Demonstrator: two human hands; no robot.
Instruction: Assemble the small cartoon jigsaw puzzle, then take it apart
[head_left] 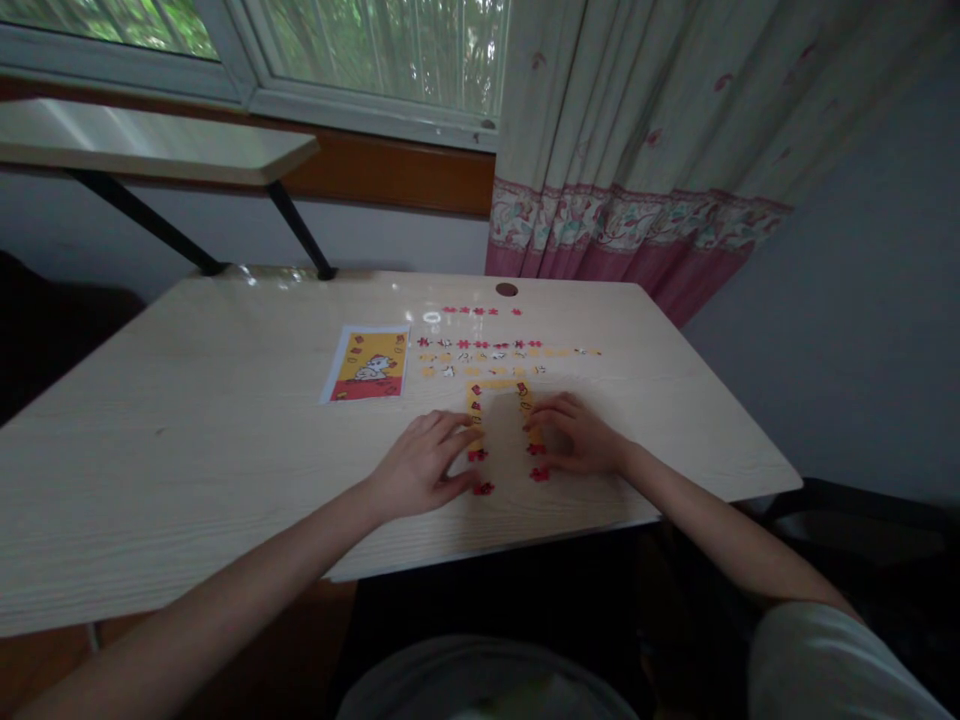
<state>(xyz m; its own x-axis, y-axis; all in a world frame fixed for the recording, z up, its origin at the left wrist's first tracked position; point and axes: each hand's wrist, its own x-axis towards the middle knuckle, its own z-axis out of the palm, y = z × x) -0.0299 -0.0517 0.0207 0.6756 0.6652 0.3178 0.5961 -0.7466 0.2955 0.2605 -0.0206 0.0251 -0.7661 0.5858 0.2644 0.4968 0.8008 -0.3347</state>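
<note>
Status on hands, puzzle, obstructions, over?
Left hand at left side of puzzle, right hand at right. Lowest red pieces detached. Loose rows beyond, not in the way.

The printed card (369,365) is showing yellow above red.
Right of it, puzzle pieces (540,474) are showing yellow, red and white.

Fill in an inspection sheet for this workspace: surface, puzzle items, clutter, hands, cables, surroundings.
Surface: pale wood-grain table, round dark hole near the far edge.
Puzzle items: three-sided outline of puzzle pieces, near side open; loose pieces in rows beyond; printed picture left of the rows.
Clutter: pale ring-shaped spot left of the farthest row; object or glare, cannot tell.
Hands: left hand at the outline's left side, right hand at its right; both half open.
Cables: nothing seen.
Surroundings: window, curtain, raised shelf.
</note>
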